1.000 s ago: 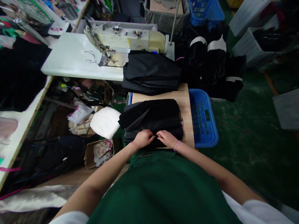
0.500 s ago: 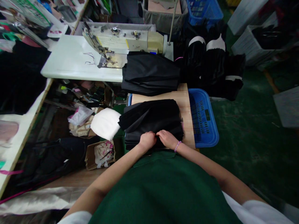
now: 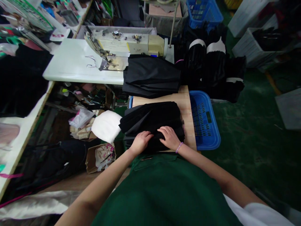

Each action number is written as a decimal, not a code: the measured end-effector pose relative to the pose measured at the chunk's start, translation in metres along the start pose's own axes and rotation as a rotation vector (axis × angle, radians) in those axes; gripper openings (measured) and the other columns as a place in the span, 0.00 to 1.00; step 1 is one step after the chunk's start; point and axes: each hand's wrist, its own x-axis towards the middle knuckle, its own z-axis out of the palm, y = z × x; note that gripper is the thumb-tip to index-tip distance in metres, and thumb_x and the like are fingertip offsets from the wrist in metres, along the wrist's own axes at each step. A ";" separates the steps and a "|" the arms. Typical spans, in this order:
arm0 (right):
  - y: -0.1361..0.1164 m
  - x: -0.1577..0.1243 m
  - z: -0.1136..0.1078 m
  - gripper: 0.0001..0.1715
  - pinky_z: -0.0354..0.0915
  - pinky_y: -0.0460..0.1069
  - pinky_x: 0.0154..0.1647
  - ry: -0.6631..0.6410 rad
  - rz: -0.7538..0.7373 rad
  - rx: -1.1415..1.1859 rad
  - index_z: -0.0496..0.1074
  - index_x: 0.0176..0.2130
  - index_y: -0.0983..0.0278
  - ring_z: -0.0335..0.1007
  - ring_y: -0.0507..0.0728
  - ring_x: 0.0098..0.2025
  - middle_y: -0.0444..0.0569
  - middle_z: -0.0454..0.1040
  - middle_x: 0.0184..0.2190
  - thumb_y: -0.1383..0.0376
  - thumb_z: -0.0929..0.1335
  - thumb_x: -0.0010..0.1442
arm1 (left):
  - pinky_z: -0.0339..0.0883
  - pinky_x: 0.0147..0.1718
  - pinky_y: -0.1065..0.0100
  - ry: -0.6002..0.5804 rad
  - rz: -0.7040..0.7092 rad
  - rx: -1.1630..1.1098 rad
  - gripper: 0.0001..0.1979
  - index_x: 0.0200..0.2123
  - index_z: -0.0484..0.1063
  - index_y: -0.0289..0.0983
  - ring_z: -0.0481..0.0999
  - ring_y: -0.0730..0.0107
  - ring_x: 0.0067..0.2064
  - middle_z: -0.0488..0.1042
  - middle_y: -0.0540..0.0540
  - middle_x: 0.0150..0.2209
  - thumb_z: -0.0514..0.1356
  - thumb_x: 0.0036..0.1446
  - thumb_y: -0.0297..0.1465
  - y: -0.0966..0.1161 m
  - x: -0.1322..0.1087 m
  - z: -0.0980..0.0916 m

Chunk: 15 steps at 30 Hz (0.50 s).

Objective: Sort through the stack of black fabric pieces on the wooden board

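A stack of black fabric pieces (image 3: 152,117) lies on a small wooden table (image 3: 185,100) right in front of me. My left hand (image 3: 140,142) rests on the near edge of the stack with its fingers curled onto the cloth. My right hand (image 3: 169,137), a pink bead bracelet at the wrist, lies beside it with fingers spread flat on the top piece. The two hands almost touch. I wear a green apron (image 3: 164,191).
A sewing machine (image 3: 124,42) stands on a white table (image 3: 70,62) ahead, with a second pile of black fabric (image 3: 151,75) beside it. A blue plastic basket (image 3: 203,119) sits right of the wooden table. Black bundles (image 3: 211,62) lie behind it. Boxes and scraps (image 3: 98,125) clutter the floor at left.
Both hands slid a little forward over the stack. The right hand went from pinching the near edge to lying flat on the top piece.
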 end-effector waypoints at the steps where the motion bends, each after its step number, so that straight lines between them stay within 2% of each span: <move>1: 0.000 0.005 -0.002 0.33 0.58 0.64 0.61 -0.008 0.015 -0.023 0.61 0.59 0.65 0.60 0.65 0.59 0.58 0.67 0.55 0.70 0.70 0.56 | 0.70 0.48 0.56 0.013 0.040 0.003 0.17 0.51 0.72 0.36 0.71 0.58 0.48 0.72 0.39 0.48 0.51 0.61 0.21 -0.001 -0.001 -0.001; 2: 0.000 0.009 -0.003 0.37 0.54 0.65 0.64 -0.032 0.027 -0.044 0.60 0.61 0.65 0.59 0.66 0.60 0.58 0.67 0.57 0.68 0.72 0.54 | 0.70 0.48 0.55 0.017 0.064 -0.014 0.18 0.51 0.72 0.36 0.71 0.57 0.48 0.72 0.39 0.48 0.51 0.61 0.21 -0.002 -0.001 -0.002; 3: 0.000 0.014 -0.004 0.37 0.51 0.66 0.65 -0.070 0.034 -0.062 0.61 0.60 0.64 0.61 0.65 0.59 0.57 0.68 0.55 0.68 0.73 0.54 | 0.70 0.49 0.55 0.017 0.072 -0.061 0.18 0.51 0.72 0.37 0.71 0.58 0.49 0.72 0.40 0.49 0.50 0.61 0.21 -0.002 -0.001 -0.003; 5: 0.001 0.021 -0.005 0.26 0.52 0.64 0.64 -0.154 0.027 -0.080 0.68 0.53 0.63 0.66 0.62 0.51 0.52 0.73 0.46 0.69 0.72 0.56 | 0.69 0.54 0.56 0.025 0.028 -0.241 0.18 0.55 0.69 0.37 0.70 0.60 0.53 0.69 0.40 0.54 0.52 0.62 0.24 -0.003 0.001 -0.002; 6: 0.001 0.023 -0.005 0.18 0.55 0.63 0.62 -0.187 0.016 -0.088 0.70 0.48 0.62 0.67 0.61 0.48 0.51 0.73 0.41 0.70 0.72 0.56 | 0.69 0.55 0.58 0.036 -0.033 -0.349 0.20 0.58 0.65 0.37 0.70 0.60 0.54 0.66 0.39 0.58 0.54 0.63 0.27 -0.003 0.003 -0.001; 8: 0.000 0.022 -0.005 0.10 0.61 0.59 0.55 -0.220 -0.012 -0.106 0.72 0.40 0.63 0.67 0.60 0.44 0.50 0.72 0.38 0.71 0.71 0.57 | 0.69 0.55 0.58 0.064 -0.220 -0.494 0.29 0.64 0.55 0.36 0.72 0.60 0.54 0.58 0.35 0.63 0.58 0.62 0.36 -0.002 0.005 0.004; 11: -0.005 0.015 -0.007 0.08 0.63 0.55 0.46 -0.237 -0.052 -0.135 0.73 0.38 0.64 0.65 0.60 0.43 0.51 0.71 0.37 0.73 0.70 0.58 | 0.66 0.57 0.53 0.135 -0.503 -0.421 0.38 0.68 0.44 0.30 0.70 0.51 0.57 0.56 0.27 0.62 0.58 0.61 0.37 0.005 0.001 0.013; 13: -0.009 0.011 -0.011 0.09 0.63 0.54 0.44 -0.234 -0.067 -0.157 0.73 0.39 0.64 0.65 0.60 0.42 0.52 0.71 0.37 0.75 0.69 0.58 | 0.67 0.56 0.50 0.202 -0.612 -0.312 0.41 0.68 0.38 0.27 0.67 0.44 0.60 0.54 0.23 0.62 0.57 0.61 0.35 0.010 -0.007 0.015; 15: -0.011 0.011 -0.016 0.09 0.62 0.53 0.44 -0.218 -0.072 -0.174 0.74 0.40 0.65 0.65 0.59 0.42 0.52 0.71 0.38 0.75 0.68 0.59 | 0.70 0.53 0.50 0.304 -0.668 -0.240 0.43 0.70 0.32 0.29 0.63 0.40 0.62 0.47 0.22 0.66 0.56 0.62 0.35 0.011 -0.016 0.011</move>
